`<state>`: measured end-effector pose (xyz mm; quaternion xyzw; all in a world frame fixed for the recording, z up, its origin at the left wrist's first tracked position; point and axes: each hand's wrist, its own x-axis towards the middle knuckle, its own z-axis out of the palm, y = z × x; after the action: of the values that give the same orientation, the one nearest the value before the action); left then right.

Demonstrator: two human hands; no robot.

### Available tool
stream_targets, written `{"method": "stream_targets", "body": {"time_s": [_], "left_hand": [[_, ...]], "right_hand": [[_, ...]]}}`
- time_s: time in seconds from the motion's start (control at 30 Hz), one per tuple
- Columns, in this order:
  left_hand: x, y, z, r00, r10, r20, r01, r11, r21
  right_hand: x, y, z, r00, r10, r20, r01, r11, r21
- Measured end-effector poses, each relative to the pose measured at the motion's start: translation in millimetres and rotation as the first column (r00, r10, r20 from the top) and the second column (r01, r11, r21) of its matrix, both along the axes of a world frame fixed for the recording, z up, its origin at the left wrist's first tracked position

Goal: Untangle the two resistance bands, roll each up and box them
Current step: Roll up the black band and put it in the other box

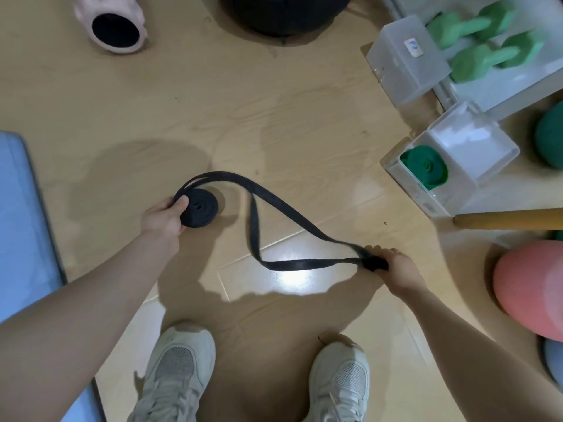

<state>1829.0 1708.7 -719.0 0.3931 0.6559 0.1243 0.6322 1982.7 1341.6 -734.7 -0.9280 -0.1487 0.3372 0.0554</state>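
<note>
A black resistance band (pixel 274 208) is partly wound into a flat coil (pixel 199 208) just above the wooden floor. My left hand (pixel 163 217) grips the coil's left side. The band's loose end trails right in a twisted loop, and my right hand (pixel 393 268) is closed on its far end. A green band (pixel 425 167), rolled up, lies inside an open clear plastic box (pixel 451 166) at the right. A second clear box (pixel 405 59) stands further back.
Green dumbbells (pixel 484 41) lie in a tray at the back right. A pink ball (pixel 533 287), a wooden stick (pixel 505 219), a pink foam roller (pixel 114 22), a black ball (pixel 283 13) and a blue mat (pixel 21 226) surround the floor. My two shoes (pixel 259 379) are below.
</note>
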Motion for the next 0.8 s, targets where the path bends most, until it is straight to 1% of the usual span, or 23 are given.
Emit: {"method": "stream_targets", "body": {"time_s": [0.03,0.07,0.1,0.17,0.2,0.3,0.4,0.43,0.47,0.5,0.53,0.57,0.6,0.63,0.67,0.7,0.73,0.77,0.8], "left_hand": [[-0.3,-0.2,1.3,1.0,-0.004,0.003,0.004,1.0,0.001],[-0.9,0.1,2.2,1.0,-0.009,0.006,0.009,1.0,0.001],[-1.4,0.3,2.8,1.0,-0.017,0.004,0.017,1.0,0.002],[-2.9,0.9,2.8,1.0,-0.029,-0.004,0.03,1.0,0.01],[-3.2,0.6,2.8,0.999,-0.036,-0.004,0.036,0.999,0.01],[-3.0,-1.3,1.8,0.999,-0.038,0.002,0.038,0.999,0.01],[-2.9,-1.7,5.3,1.0,-0.001,-0.015,0.002,0.999,0.039],[-3.5,-1.1,5.1,1.0,0.009,-0.014,-0.009,0.999,0.042],[-4.5,-0.7,6.1,1.0,0.02,-0.017,-0.02,0.999,0.046],[-5.6,0.0,6.9,0.999,0.027,-0.02,-0.026,0.998,0.05],[-6.4,0.5,8.4,0.999,0.032,-0.021,-0.031,0.998,0.046],[-7.7,2.0,8.4,0.999,0.04,-0.018,-0.039,0.998,0.04],[-9.1,4.0,8.4,0.999,0.047,-0.014,-0.047,0.998,0.035],[-10.7,6.2,7.1,0.999,0.05,-0.007,-0.049,0.998,0.026],[-12.6,8.7,5.6,0.999,0.044,0.0,-0.044,0.999,0.016],[-14.9,11.4,3.5,0.999,0.034,0.007,-0.034,0.999,0.005],[-17.1,13.4,2.2,1.0,0.022,0.013,-0.022,1.0,-0.003],[-18.8,15.1,0.8,1.0,0.011,0.014,-0.011,1.0,-0.008],[-20.3,16.6,-1.2,1.0,0.0,0.012,0.0,1.0,-0.008]], "right_hand": [[1.0,0.9,0.5,0.993,-0.112,0.026,0.111,0.993,0.043],[1.8,2.0,3.9,0.966,-0.258,0.029,0.254,0.963,0.094],[3.3,1.8,7.0,0.912,-0.41,-0.003,0.403,0.896,0.185],[4.4,5.2,16.4,0.739,-0.66,-0.139,0.664,0.676,0.321],[5.8,7.7,22.7,0.651,-0.737,-0.182,0.745,0.576,0.337],[12.6,14.0,34.7,0.454,-0.861,-0.23,0.874,0.38,0.303],[14.5,19.9,44.5,0.31,-0.863,-0.398,0.938,0.21,0.275],[15.0,19.6,46.2,0.289,-0.837,-0.464,0.944,0.171,0.281],[14.8,19.6,47.4,0.295,-0.805,-0.514,0.943,0.16,0.29],[13.6,19.2,48.2,0.332,-0.778,-0.533,0.934,0.193,0.299],[12.5,19.4,48.8,0.401,-0.761,-0.51,0.911,0.277,0.305],[11.6,20.8,49.4,0.518,-0.752,-0.408,0.854,0.425,0.3],[10.8,22.5,49.7,0.637,-0.723,-0.266,0.769,0.576,0.276],[10.8,23.0,49.2,0.725,-0.678,-0.122,0.685,0.689,0.238],[11.6,22.1,47.4,0.764,-0.644,-0.026,0.634,0.743,0.216],[12.3,21.5,46.2,0.781,-0.624,0.027,0.607,0.767,0.208],[13.6,20.4,44.7,0.772,-0.635,0.043,0.612,0.759,0.223],[14.9,19.8,45.0,0.72,-0.694,0.012,0.666,0.696,0.27],[16.9,18.1,44.4,0.654,-0.756,-0.029,0.721,0.612,0.324]]}}
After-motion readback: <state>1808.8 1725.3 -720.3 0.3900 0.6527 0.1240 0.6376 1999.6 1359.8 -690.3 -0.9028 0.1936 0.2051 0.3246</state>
